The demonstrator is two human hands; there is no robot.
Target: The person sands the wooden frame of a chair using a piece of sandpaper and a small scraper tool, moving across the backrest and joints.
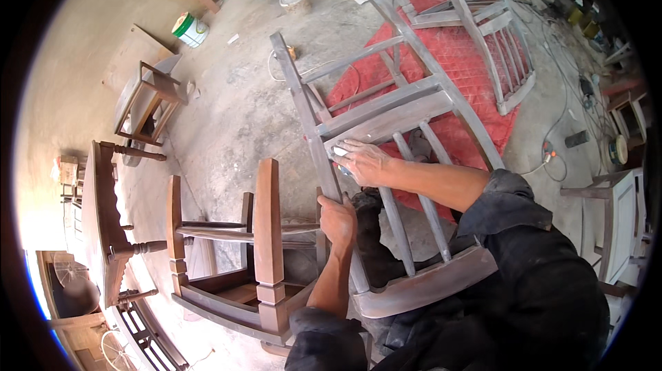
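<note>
A grey, dust-covered wooden chair frame [386, 120] lies tilted across my lap, its slatted back toward me and its legs pointing away. My left hand [337, 219] is wrapped around its left side post, below the joint with the wide rail. Against the left end of that rail presses my right hand [369, 163], fingers bent over a small object with a whitish edge. Most of that object is hidden under the fingers, so its kind is unclear.
An upturned brown chair [270, 247] stands close on the left, beside a carved table [103, 219]. Another grey chair [476, 26] rests on a red sheet [427, 47]. Buckets [295, 2] line the far side; cables [562, 88] trail along the right.
</note>
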